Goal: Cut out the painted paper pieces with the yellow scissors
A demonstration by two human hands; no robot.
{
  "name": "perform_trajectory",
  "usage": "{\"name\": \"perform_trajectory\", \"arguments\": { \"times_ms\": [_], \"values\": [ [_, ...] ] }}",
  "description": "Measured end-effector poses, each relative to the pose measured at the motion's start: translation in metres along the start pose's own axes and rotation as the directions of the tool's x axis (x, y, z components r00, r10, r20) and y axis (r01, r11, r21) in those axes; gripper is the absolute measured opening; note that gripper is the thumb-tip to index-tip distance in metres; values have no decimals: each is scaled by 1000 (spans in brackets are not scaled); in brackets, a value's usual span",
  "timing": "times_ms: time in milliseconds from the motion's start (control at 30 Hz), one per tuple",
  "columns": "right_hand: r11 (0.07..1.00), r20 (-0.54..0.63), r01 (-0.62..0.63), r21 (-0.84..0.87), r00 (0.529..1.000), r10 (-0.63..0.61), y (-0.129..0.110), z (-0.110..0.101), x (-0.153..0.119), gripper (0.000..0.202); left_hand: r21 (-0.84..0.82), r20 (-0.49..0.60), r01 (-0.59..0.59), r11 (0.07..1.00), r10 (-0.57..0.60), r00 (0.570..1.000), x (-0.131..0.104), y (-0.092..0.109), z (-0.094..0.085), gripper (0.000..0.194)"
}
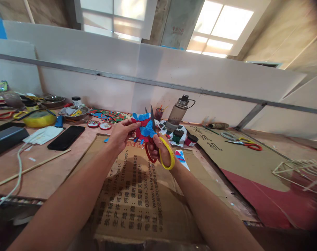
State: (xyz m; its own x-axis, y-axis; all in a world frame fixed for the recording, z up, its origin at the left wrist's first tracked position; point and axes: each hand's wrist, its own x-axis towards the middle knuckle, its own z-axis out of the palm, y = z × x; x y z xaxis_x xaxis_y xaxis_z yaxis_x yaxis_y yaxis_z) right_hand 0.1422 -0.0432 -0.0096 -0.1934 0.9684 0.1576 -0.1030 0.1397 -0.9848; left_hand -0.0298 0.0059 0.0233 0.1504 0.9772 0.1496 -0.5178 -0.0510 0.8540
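Observation:
My left hand [123,134] pinches the left edge of a painted paper piece [147,129], blue and red with some white at its top. In my right hand [160,148] are scissors [166,157] with one yellow and one red handle loop. Their blades point up and stand apart, at the right side of the paper. Both hands are above a flattened cardboard sheet [137,205] with printed Chinese text. A small scrap painted blue and red [180,157] lies just right of my right hand.
Behind the hands stand a grey bottle [177,113] and paint jars [191,140]. At left lie a black phone [66,137], a wooden stick [32,168] and a yellow tape roll [40,118]. More scissors [246,143] and a stick frame [302,172] are at right.

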Motion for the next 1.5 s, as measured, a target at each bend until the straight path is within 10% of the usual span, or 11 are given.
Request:
{"name": "perform_trajectory", "arguments": {
  "times_ms": [1500],
  "values": [
    [994, 47, 93, 48, 994, -95, -1, 5, 0, 69, 65, -26, -5, 998, 7, 1000, 2, -1, -2, 50]
  ]
}}
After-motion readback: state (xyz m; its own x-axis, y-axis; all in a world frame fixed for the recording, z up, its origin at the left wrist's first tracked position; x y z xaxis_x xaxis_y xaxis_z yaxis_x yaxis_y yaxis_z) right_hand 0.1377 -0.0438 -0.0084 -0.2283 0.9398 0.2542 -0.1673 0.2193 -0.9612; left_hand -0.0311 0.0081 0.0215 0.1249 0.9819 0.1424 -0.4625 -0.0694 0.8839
